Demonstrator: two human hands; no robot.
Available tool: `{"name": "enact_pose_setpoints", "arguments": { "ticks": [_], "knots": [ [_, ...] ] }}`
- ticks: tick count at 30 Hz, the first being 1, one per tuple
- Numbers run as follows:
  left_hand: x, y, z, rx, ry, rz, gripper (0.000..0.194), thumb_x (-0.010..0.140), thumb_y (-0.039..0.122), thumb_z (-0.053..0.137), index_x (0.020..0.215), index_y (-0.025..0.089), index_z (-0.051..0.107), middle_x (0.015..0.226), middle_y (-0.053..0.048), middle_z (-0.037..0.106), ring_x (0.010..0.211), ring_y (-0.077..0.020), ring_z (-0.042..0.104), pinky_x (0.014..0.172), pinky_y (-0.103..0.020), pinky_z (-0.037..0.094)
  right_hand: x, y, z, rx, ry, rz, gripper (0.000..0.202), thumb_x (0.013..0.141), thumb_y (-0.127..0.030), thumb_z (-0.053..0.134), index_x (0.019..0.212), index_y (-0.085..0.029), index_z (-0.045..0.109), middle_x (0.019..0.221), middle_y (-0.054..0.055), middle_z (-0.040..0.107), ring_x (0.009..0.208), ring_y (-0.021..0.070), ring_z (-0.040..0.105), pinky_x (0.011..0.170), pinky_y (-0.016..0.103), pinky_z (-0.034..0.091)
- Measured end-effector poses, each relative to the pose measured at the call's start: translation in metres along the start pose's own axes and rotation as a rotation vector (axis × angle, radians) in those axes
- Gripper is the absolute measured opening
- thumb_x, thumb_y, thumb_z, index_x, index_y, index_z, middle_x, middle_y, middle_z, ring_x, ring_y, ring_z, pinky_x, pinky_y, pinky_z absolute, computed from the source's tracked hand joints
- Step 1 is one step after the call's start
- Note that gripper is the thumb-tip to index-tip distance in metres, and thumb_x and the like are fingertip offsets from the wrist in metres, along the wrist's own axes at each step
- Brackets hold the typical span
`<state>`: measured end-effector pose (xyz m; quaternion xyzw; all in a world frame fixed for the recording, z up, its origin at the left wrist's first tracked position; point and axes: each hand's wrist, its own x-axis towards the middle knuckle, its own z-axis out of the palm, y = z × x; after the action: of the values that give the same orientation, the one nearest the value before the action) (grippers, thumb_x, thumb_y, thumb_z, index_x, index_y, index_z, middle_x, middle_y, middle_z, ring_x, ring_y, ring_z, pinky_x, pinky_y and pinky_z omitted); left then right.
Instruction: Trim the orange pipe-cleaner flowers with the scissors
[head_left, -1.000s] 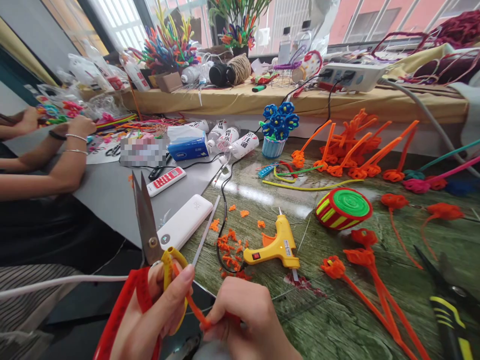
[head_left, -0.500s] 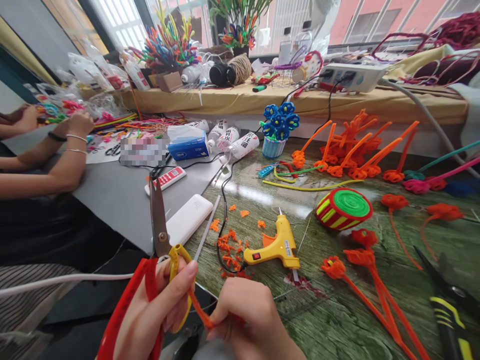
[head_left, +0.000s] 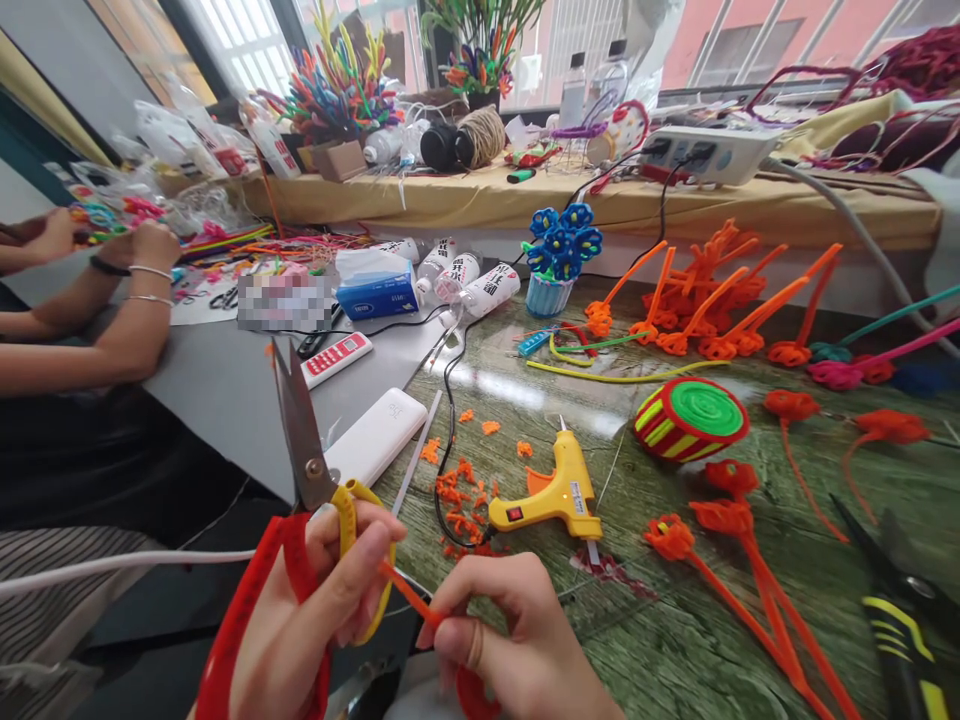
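My left hand (head_left: 300, 620) is closed round scissors (head_left: 311, 465) with one red and one yellow handle loop. Their blades point up and away, slightly parted. The same hand's thumb and fingers also pinch one end of an orange pipe cleaner (head_left: 409, 592). My right hand (head_left: 517, 635) grips that pipe cleaner between thumb and forefinger, so a short length spans the gap between both hands. Beneath my right hand shows a curled orange-red loop (head_left: 476, 695), partly hidden by the fingers. Orange scraps (head_left: 461, 490) lie on the table beyond my hands.
A yellow glue gun (head_left: 555, 495) lies ahead, its cord running left. Right of it are a green-and-red coiled drum (head_left: 691, 418), orange pipe-cleaner flowers (head_left: 731, 530) and black-yellow pliers (head_left: 904, 620). A white power bank (head_left: 379, 437) lies beyond the scissors. Another person's arms (head_left: 112, 320) are at left.
The scissor blades have tilted left and parted a little. My right hand has shifted slightly, showing more of the orange pipe cleaner and the loop below it.
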<state>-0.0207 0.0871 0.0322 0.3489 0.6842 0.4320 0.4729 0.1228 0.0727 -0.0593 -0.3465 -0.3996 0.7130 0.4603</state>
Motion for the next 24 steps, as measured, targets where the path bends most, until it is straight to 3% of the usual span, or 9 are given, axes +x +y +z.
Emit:
{"name": "enact_pose_setpoints", "arguments": {
  "ticks": [2,4,7,10,14,17,20,24],
  "knots": [
    [-0.003,0.001,0.0,-0.058,-0.025,-0.061,0.056,0.053,0.068,0.091,0.079,0.022,0.074,0.053,0.007,0.05,0.046,-0.0057,0.044,0.045,-0.015,0.035,0.002,-0.001,0.0,0.129,-0.045,0.072,0.054,0.072,-0.068,0.084,0.074,-0.016,0.072,0.051,-0.004,0.058,0.036,0.007,0.046,0.035,0.018,0.031],
    [-0.007,0.002,0.001,-0.08,-0.063,-0.1,0.056,0.049,0.065,0.094,0.077,0.022,0.073,0.056,0.005,0.055,0.048,-0.006,0.045,0.047,-0.015,0.035,0.005,-0.003,-0.002,0.197,-0.123,0.14,0.056,0.072,-0.068,0.084,0.076,-0.015,0.071,0.052,-0.003,0.06,0.035,0.0066,0.047,0.035,0.017,0.033],
    [-0.01,0.005,0.004,-0.035,-0.079,-0.057,0.049,0.052,0.061,0.094,0.072,0.022,0.072,0.052,0.005,0.057,0.048,-0.0066,0.044,0.046,-0.016,0.034,0.008,-0.009,-0.004,0.218,-0.191,0.192,0.055,0.073,-0.068,0.083,0.077,-0.014,0.07,0.052,-0.002,0.062,0.035,0.0066,0.049,0.037,0.017,0.036],
    [-0.011,0.008,0.008,0.013,-0.033,0.017,0.033,0.061,0.048,0.089,0.064,0.022,0.07,0.046,0.006,0.053,0.046,-0.0078,0.043,0.045,-0.019,0.032,0.01,-0.014,-0.005,0.182,-0.233,0.207,0.058,0.075,-0.071,0.08,0.079,-0.013,0.071,0.052,-0.003,0.061,0.035,0.0057,0.047,0.037,0.017,0.034],
    [-0.009,0.007,0.009,0.101,0.069,0.13,0.029,0.067,0.042,0.082,0.058,0.022,0.065,0.049,0.005,0.054,0.049,-0.0087,0.043,0.047,-0.02,0.034,0.007,-0.018,-0.004,0.046,-0.213,0.166,0.054,0.076,-0.067,0.082,0.084,-0.013,0.076,0.059,-0.001,0.066,0.044,0.008,0.054,0.048,0.02,0.043],
    [-0.007,0.003,0.006,0.195,0.107,0.146,0.04,0.07,0.053,0.081,0.056,0.021,0.062,0.052,0.005,0.055,0.051,-0.0084,0.043,0.047,-0.019,0.035,0.001,-0.013,-0.005,-0.152,-0.107,0.044,0.043,0.076,-0.06,0.085,0.073,-0.018,0.078,0.062,0.0,0.07,0.057,0.0124,0.063,0.067,0.024,0.053],
    [-0.005,0.002,0.006,0.15,0.092,0.124,0.042,0.073,0.057,0.078,0.059,0.021,0.062,0.049,0.005,0.054,0.045,-0.0062,0.042,0.046,-0.017,0.033,-0.001,-0.009,-0.006,-0.201,-0.03,-0.054,0.043,0.078,-0.062,0.082,0.066,-0.02,0.078,0.056,-0.002,0.067,0.054,0.013,0.061,0.055,0.022,0.051],
    [-0.006,0.006,0.008,0.086,0.054,0.103,0.041,0.072,0.054,0.079,0.056,0.02,0.062,0.042,0.006,0.049,0.041,-0.0043,0.039,0.043,-0.015,0.03,0.004,-0.015,-0.005,-0.189,-0.169,-0.048,0.048,0.084,-0.058,0.078,0.057,-0.019,0.073,0.045,-0.004,0.056,0.037,0.0095,0.052,0.039,0.02,0.042]
  ]
}}
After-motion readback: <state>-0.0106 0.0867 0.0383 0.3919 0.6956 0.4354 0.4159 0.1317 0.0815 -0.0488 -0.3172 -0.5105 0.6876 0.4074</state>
